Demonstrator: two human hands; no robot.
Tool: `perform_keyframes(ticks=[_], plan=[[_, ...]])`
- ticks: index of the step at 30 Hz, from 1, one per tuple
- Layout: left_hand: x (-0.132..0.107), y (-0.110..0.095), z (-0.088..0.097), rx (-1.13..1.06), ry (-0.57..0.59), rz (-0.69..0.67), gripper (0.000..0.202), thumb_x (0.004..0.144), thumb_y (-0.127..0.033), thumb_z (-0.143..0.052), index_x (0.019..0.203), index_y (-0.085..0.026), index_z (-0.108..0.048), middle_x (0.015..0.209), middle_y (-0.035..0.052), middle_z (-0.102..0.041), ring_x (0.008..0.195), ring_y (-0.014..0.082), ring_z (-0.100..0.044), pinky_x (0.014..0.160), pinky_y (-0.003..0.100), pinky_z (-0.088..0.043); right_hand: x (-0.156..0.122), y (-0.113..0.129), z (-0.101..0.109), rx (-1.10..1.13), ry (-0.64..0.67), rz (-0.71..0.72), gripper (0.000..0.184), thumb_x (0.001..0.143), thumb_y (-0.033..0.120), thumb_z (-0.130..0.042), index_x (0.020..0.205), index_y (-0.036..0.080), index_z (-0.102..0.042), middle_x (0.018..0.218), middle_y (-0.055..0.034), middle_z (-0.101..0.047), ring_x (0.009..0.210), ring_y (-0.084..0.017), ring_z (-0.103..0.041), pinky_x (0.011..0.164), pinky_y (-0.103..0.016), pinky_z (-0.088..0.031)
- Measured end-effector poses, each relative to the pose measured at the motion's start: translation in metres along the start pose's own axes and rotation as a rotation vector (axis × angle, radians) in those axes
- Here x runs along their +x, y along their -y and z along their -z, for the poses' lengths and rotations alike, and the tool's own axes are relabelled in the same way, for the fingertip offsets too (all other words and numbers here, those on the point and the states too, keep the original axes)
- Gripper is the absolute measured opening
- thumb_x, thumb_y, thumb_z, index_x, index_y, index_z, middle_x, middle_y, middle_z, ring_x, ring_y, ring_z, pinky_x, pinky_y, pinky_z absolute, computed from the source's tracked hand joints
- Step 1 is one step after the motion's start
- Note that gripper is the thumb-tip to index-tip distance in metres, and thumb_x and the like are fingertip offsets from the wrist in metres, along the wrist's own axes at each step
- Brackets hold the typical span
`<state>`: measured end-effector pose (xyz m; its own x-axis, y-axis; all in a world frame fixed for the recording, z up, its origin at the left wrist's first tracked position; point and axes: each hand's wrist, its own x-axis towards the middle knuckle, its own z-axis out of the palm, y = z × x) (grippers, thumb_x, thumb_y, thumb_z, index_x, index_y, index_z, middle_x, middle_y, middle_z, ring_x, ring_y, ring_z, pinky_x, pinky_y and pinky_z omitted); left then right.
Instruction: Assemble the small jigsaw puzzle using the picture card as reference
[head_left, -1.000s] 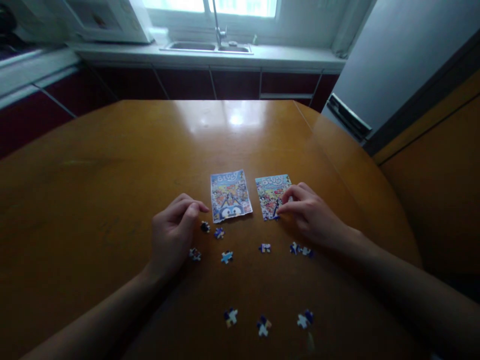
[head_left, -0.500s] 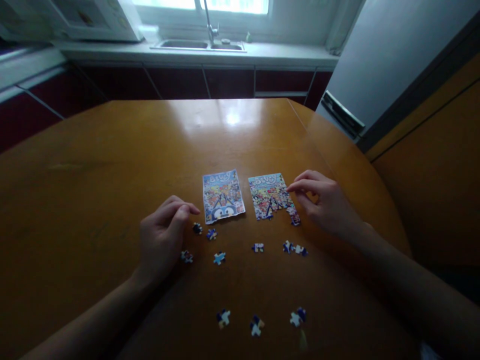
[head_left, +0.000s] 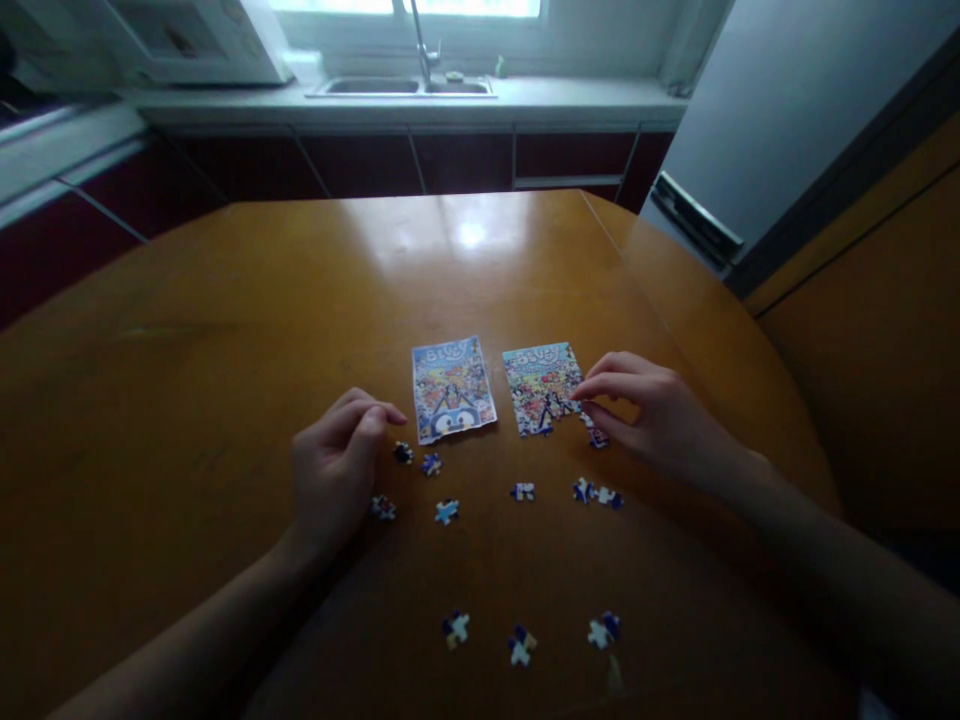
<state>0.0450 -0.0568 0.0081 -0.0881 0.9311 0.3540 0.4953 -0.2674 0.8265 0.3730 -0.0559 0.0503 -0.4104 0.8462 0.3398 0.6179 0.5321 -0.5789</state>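
Observation:
A partly assembled jigsaw puzzle [head_left: 538, 385] lies right of the middle, with a gap in its lower edge. My right hand [head_left: 637, 400] reaches it from the right, thumb and index finger closed in a pinch at its right edge. Their tips hide part of the edge pieces there. My left hand [head_left: 341, 460] rests loosely curled on the table, with nothing visible in it. Its fingertips are near the printed picture sheet [head_left: 453, 385] and a dark jigsaw piece [head_left: 403, 452]. Close by lie a purple-blue piece [head_left: 431, 464], a multicoloured piece [head_left: 383, 508] and a light-blue piece [head_left: 447, 512].
More loose pieces lie nearer me, including a small piece [head_left: 523, 491], two adjacent pieces [head_left: 598, 494] and a front row with a white-and-blue piece [head_left: 604, 630]. The wooden table [head_left: 225, 300] faces a counter with a sink [head_left: 375, 87]; a fridge [head_left: 780, 110] stands right.
My right hand has moved slightly down along the puzzle's right edge, now covering more of the lower right pieces. My left hand stays in place; the view has shifted slightly.

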Motion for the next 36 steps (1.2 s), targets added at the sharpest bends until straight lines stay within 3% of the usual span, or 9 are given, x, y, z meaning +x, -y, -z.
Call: perform_keyframes(ticks=[6, 9, 11, 14, 19, 26, 33, 36], plan=[[-0.001, -0.003, 0.000, 0.044, 0.002, -0.015, 0.027, 0.093, -0.030, -0.052, 0.073, -0.021, -0.068, 0.073, 0.0000, -0.056, 0.070, 0.0157, -0.054, 0.066, 0.029, -0.042, -0.001, -0.004, -0.004, -0.010, 0.042, -0.012, 0.013, 0.087, 0.014, -0.063, 0.093, 0.021, -0.072, 0.095, -0.0069, -0.068, 0.091, -0.021, -0.063, 0.081, -0.036, -0.051], [-0.002, -0.010, 0.000, 0.124, 0.033, -0.017, 0.026, 0.097, -0.030, -0.045, 0.093, -0.021, -0.068, 0.078, 0.0006, -0.060, 0.073, 0.0166, -0.057, 0.066, 0.029, -0.045, -0.001, -0.005, -0.005, 0.005, 0.056, -0.025, 0.012, 0.089, 0.017, -0.062, 0.092, 0.021, -0.072, 0.095, -0.0069, -0.068, 0.089, -0.021, -0.064, 0.080, -0.037, -0.051], [-0.002, -0.017, 0.002, 0.244, 0.143, -0.074, 0.022, 0.097, -0.028, -0.045, 0.103, -0.021, -0.065, 0.086, 0.0023, -0.064, 0.080, 0.0184, -0.060, 0.070, 0.031, -0.047, -0.001, -0.005, -0.005, 0.016, 0.054, -0.028, 0.012, 0.090, 0.019, -0.061, 0.092, 0.021, -0.072, 0.094, -0.0069, -0.068, 0.088, -0.021, -0.064, 0.078, -0.037, -0.051], [-0.005, -0.029, 0.008, 0.498, 0.336, -0.218, 0.014, 0.094, -0.022, -0.050, 0.097, -0.020, -0.064, 0.100, 0.0068, -0.066, 0.095, 0.0231, -0.059, 0.085, 0.037, -0.049, -0.001, -0.005, -0.005, 0.018, 0.050, -0.025, 0.012, 0.091, 0.021, -0.061, 0.092, 0.021, -0.072, 0.094, -0.0070, -0.068, 0.087, -0.021, -0.064, 0.078, -0.037, -0.051], [-0.017, -0.038, 0.015, 0.707, 0.479, -0.196, 0.017, 0.097, -0.027, -0.052, 0.097, -0.020, -0.067, 0.102, 0.0082, -0.066, 0.093, 0.0241, -0.060, 0.083, 0.040, -0.052, -0.002, -0.007, -0.006, 0.007, 0.060, -0.015, 0.012, 0.093, 0.024, -0.061, 0.092, 0.021, -0.072, 0.095, -0.0072, -0.068, 0.087, -0.020, -0.064, 0.077, -0.036, -0.051], [-0.023, -0.032, 0.010, 0.718, 0.509, -0.231, 0.022, 0.099, -0.027, -0.050, 0.092, -0.019, -0.068, 0.096, 0.0076, -0.065, 0.088, 0.0220, -0.058, 0.080, 0.038, -0.054, 0.000, -0.009, -0.002, 0.008, 0.065, -0.032, 0.012, 0.093, 0.022, -0.060, 0.092, 0.020, -0.072, 0.094, -0.0068, -0.068, 0.088, -0.020, -0.064, 0.078, -0.035, -0.051], [-0.035, -0.033, 0.007, 0.714, 0.520, -0.305, 0.021, 0.101, -0.026, -0.048, 0.094, -0.017, -0.065, 0.099, 0.0077, -0.063, 0.089, 0.0214, -0.059, 0.079, 0.038, -0.056, 0.006, -0.011, 0.006, -0.003, -0.010, -0.075, 0.013, 0.092, 0.022, -0.061, 0.089, 0.019, -0.073, 0.091, -0.0058, -0.069, 0.084, -0.018, -0.064, 0.076, -0.033, -0.049], [-0.040, -0.033, 0.008, 0.731, 0.523, -0.327, 0.020, 0.101, -0.026, -0.048, 0.107, -0.017, -0.065, 0.105, 0.0087, -0.065, 0.093, 0.0226, -0.061, 0.081, 0.039, -0.057, 0.006, -0.011, 0.007, 0.006, -0.014, -0.080, 0.012, 0.092, 0.021, -0.062, 0.090, 0.019, -0.073, 0.090, -0.0055, -0.069, 0.084, -0.017, -0.064, 0.075, -0.032, -0.049]])
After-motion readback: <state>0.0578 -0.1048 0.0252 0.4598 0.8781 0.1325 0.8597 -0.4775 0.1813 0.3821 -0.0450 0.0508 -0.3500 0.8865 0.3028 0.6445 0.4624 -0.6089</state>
